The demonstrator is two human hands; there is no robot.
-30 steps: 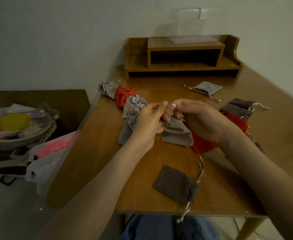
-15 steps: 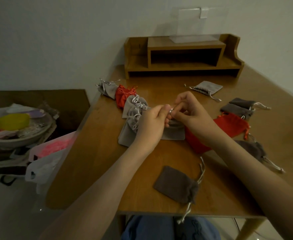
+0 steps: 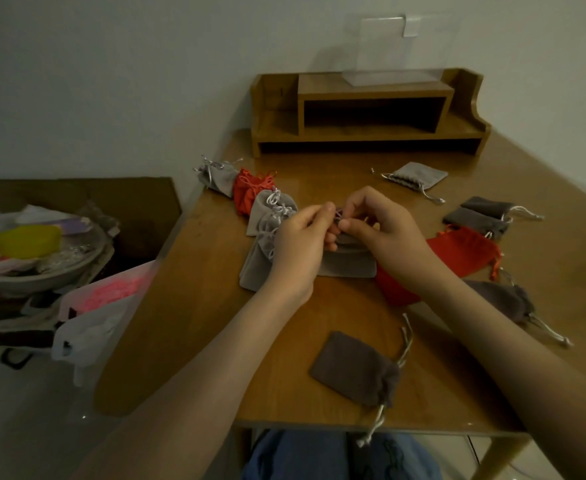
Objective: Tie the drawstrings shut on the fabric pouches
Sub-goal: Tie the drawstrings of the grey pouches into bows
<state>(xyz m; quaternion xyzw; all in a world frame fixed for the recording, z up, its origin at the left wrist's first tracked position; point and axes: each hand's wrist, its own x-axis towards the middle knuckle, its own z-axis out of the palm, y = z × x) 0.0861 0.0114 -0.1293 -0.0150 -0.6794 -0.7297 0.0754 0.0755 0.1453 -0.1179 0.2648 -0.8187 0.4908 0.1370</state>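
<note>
While the left hand (image 3: 298,252) and right hand (image 3: 390,237) pinch its drawstring (image 3: 339,214), the grey pouch (image 3: 350,264) lies beneath them.

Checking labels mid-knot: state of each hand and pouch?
left hand: pinches the drawstring
right hand: pinches the drawstring
grey pouch: lies on the table, neck at the fingers
dark pouch: neck gathered, cords loose, untied
left pile: cords knotted
</note>
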